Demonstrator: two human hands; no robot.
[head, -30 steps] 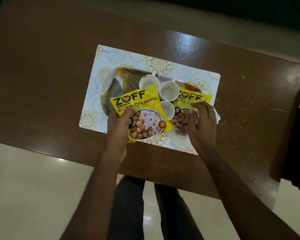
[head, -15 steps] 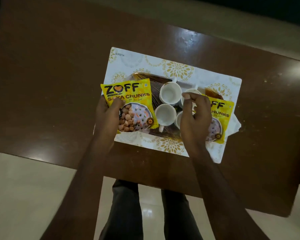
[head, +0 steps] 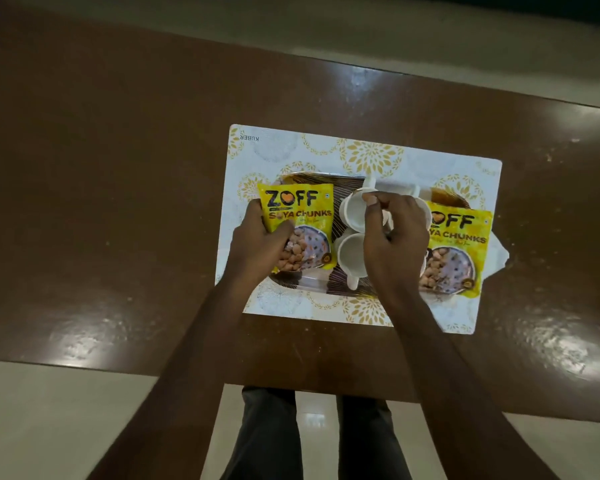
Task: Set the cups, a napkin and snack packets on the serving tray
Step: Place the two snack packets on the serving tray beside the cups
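A dark oval serving tray (head: 313, 283) with gold lines lies on a white and gold placemat (head: 326, 147). My left hand (head: 257, 251) grips a yellow soya chunks packet (head: 302, 209) over the tray's left end, thumb on its front. A second yellow packet (head: 461, 244) lies flat on the tray's right end, over a white napkin (head: 498, 259) that pokes out beyond it. White cups stand in the tray's middle: one at the back (head: 352, 214), one at the front (head: 350, 259). My right hand (head: 394, 244) covers the others, thumb and fingers pinched at a back cup's rim.
The placemat sits on a glossy brown table (head: 118, 168), which reaches well out to the left and right of it. The table's near edge (head: 118, 367) runs just in front of my legs, over a pale tiled floor.
My left hand has carried its packet from the tray's middle to its left end. My right hand has let go of the right packet and moved onto the cups.
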